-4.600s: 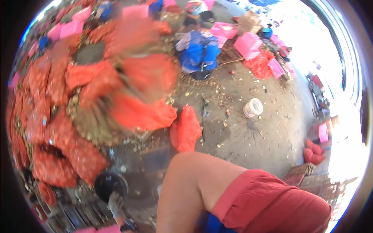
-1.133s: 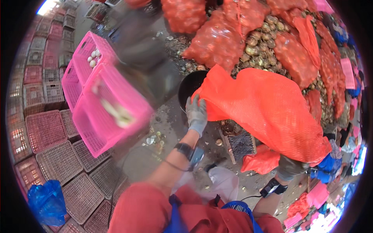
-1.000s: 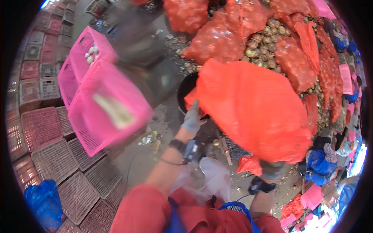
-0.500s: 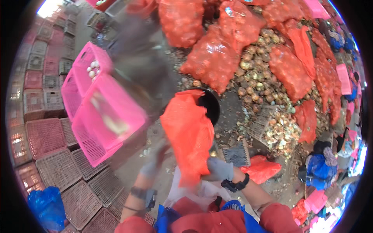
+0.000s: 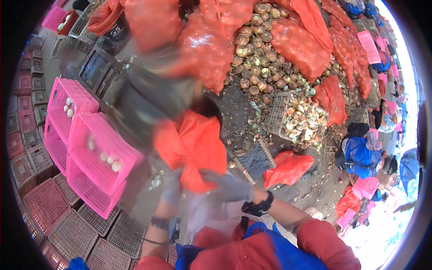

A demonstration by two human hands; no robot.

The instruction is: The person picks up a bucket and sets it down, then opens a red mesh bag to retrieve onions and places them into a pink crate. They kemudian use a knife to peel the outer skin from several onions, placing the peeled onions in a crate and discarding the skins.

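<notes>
Two hands of yours, both in greyish gloves, meet at the near end of one bright orange-red mesh sack [image 5: 202, 146]. It lies straight in front of you, over your lap side of the black bucket [image 5: 218, 111], its far end overlapping the bucket's near edge in your view. The sack looks thin and slack. Its fabric is finely woven, faintly sheer, with light catching along the creases; a deep fold runs down its middle, and the right side spreads in a smoother panel. Toward you it narrows into a crumpled, bunched end, while its left edge smears with blur.

Your left hand [image 5: 172, 186] is at the left of that bunched end, your right hand [image 5: 230, 186] at its right, fingers reaching across onto the mesh. Both touch the sack, but blur hides the fingers, so you cannot tell how far they are curled or how firmly they grip.

To your right, a similar red sack [image 5: 288, 169] lies crumpled on the floor beside a dark, ridged tray [image 5: 257, 161]. To your left stand pink crates [image 5: 92, 191], with a few white onions [image 5: 116, 167] in them.
</notes>
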